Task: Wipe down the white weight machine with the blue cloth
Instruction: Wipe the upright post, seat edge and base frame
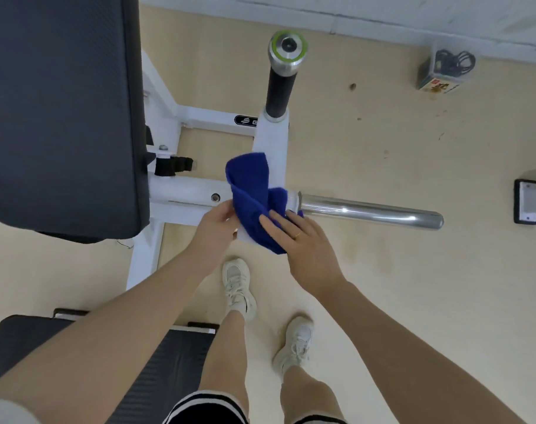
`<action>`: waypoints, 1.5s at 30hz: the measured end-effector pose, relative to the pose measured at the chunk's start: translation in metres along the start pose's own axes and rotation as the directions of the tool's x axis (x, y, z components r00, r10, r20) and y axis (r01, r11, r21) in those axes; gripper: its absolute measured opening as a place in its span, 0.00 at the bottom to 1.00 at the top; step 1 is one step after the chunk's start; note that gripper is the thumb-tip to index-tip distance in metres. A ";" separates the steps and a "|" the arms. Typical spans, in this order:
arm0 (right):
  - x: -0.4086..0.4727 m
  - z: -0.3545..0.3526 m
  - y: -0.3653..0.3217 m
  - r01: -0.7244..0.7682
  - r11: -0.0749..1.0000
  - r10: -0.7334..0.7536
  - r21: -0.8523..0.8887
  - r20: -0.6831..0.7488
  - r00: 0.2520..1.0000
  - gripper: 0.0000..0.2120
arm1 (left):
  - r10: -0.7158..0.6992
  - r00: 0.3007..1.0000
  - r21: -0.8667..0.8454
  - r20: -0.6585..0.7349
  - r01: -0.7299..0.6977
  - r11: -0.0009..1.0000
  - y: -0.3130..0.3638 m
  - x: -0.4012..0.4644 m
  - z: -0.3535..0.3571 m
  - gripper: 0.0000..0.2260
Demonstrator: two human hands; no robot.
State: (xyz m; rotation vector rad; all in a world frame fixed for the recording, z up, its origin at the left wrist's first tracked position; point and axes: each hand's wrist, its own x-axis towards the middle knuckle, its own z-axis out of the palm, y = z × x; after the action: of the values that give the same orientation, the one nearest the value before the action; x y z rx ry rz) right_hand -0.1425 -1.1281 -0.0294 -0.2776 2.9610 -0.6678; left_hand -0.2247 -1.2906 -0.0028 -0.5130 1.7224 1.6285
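A: From the head camera, where's the blue cloth (254,197)?

B: Draped over the white weight machine (199,197), where the frame meets the chrome bar (370,211). The right hand (303,240) presses on it with fingers flat and spread. The left hand (217,221) holds the cloth's edge at about 9 o'clock of it; how tightly its fingers curl, I cannot tell.

A: What could go wrong?

B: I'd guess the loose fold standing at 12 o'clock could slip off the frame if only the flat hand drags it, leaving patches unwiped.

A: Anything in the way?

B: The dark back pad (61,117) crowds the frame at 9 o'clock, the black handle (280,87) rises at 12 o'clock, and a strap (173,166) hangs beside the pad. A box (441,71) sits well apart at 2 o'clock.
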 end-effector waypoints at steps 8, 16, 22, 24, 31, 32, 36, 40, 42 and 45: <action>-0.077 -0.007 0.016 -0.581 0.467 0.571 0.667 0.274 0.774 0.15 | 0.168 0.980 0.077 -0.103 -0.161 0.984 -0.043 -0.031 0.016 0.17; -0.037 0.001 0.029 -0.430 0.154 0.545 0.889 0.287 0.788 0.12 | 0.282 0.941 -0.027 -0.186 -0.292 0.956 -0.075 -0.019 0.021 0.10; 0.012 0.061 0.036 -0.180 0.152 0.345 0.972 0.119 0.931 0.16 | 0.551 0.834 0.120 -0.046 -0.543 0.831 -0.114 0.016 0.014 0.14; 0.016 0.081 0.038 -0.063 0.252 0.214 0.966 0.008 0.977 0.19 | 0.633 0.772 0.155 -0.067 -0.618 0.771 -0.124 0.026 0.017 0.15; -0.009 0.187 0.061 0.119 0.676 0.003 0.727 -0.164 0.986 0.31 | 0.789 0.582 0.278 -0.196 -0.739 0.614 -0.141 0.053 0.024 0.16; -0.010 0.193 0.063 0.110 0.679 0.004 0.726 -0.153 0.988 0.31 | 0.796 0.569 0.285 -0.207 -0.743 0.605 -0.142 0.054 0.025 0.17; -0.002 0.172 0.054 0.193 0.769 0.020 0.610 -0.325 0.946 0.25 | 0.815 0.539 0.314 -0.212 -0.752 0.579 -0.144 0.054 0.031 0.17; 0.005 0.160 0.041 0.353 0.697 -0.035 0.624 -0.461 0.887 0.28 | 0.821 0.530 0.331 -0.215 -0.751 0.571 -0.146 0.055 0.028 0.17; 0.001 0.183 0.046 0.304 0.718 -0.016 0.626 -0.422 0.906 0.32 | 0.825 0.526 0.329 -0.209 -0.756 0.565 -0.147 0.059 0.027 0.18; -0.010 0.223 0.068 0.142 0.783 0.035 0.606 -0.270 0.962 0.32 | 0.830 0.519 0.293 -0.205 -0.777 0.558 -0.149 0.064 0.026 0.19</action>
State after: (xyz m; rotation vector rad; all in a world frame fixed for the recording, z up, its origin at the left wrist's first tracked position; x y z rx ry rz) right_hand -0.1139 -1.1591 -0.2592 -0.2226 2.7456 -1.7577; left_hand -0.1574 -1.2730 -0.1519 0.2085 2.5727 2.0547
